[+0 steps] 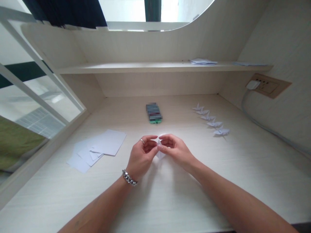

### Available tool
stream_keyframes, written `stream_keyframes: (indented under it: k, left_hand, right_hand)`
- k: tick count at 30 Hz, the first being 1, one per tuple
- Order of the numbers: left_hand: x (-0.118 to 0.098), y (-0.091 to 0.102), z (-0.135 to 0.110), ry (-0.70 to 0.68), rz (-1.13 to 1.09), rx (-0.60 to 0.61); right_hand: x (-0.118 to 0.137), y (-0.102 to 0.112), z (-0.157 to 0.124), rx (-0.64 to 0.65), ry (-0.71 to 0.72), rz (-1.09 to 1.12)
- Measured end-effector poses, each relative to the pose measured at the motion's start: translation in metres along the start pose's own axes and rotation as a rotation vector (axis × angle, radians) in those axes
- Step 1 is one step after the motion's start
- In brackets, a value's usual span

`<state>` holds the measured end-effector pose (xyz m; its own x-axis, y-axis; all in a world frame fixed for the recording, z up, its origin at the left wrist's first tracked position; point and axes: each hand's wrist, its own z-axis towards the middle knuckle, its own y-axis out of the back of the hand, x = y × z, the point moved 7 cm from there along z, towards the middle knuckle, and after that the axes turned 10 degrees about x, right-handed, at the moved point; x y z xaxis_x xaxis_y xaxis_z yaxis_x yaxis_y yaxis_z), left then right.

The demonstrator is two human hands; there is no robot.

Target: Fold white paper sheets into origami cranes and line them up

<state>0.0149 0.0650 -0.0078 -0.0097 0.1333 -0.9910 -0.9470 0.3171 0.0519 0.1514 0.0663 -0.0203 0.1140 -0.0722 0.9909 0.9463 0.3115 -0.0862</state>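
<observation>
A small piece of folded white paper (160,154) is held up just above the desk, pinched between both hands. My left hand (143,155), with a ring and a chain bracelet, grips its left side between thumb and fingers. From the other side my right hand (178,149) pinches it with thumb and index finger. Part of the paper is hidden behind the fingertips. To the right, several folded paper cranes (214,124) stand in a slanting row. Loose white paper sheets (109,142) lie overlapping at the left.
Beyond the hands lies a phone (154,113) with a blurred screen and green edge. A shelf (136,68) at the back bears a stack of papers (203,61). A white plug (253,84) sits in the wall socket (272,86), its cable (262,124) running down the right side.
</observation>
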Motion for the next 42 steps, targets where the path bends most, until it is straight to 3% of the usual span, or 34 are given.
stream_keyframes:
  k: [3,9,17,21,29,37,42]
  left_hand:
    - [0.001,0.007,0.001,0.034,-0.034,-0.078]
    - [0.000,0.005,0.003,0.094,0.101,-0.026]
    - [0.002,0.010,0.001,0.097,0.095,-0.121]
    - [0.004,0.003,0.003,0.121,0.064,-0.044]
    - [0.004,0.011,0.003,0.079,0.054,-0.090]
    - [0.002,0.000,0.005,0.082,0.026,0.055]
    - [0.002,0.007,0.004,0.083,0.000,-0.004]
  right_hand:
    - [-0.005,-0.005,0.001,0.071,-0.079,-0.063]
    - [-0.004,-0.006,-0.001,0.111,-0.124,-0.209]
    - [-0.003,-0.015,-0.001,0.178,-0.138,-0.287]
    - [0.004,-0.011,-0.002,0.128,-0.105,-0.367]
    - [-0.010,-0.020,-0.002,0.195,-0.181,-0.221]
    - [-0.012,-0.015,-0.001,0.185,-0.170,-0.170]
    - [-0.011,-0.018,0.000,0.224,-0.143,-0.121]
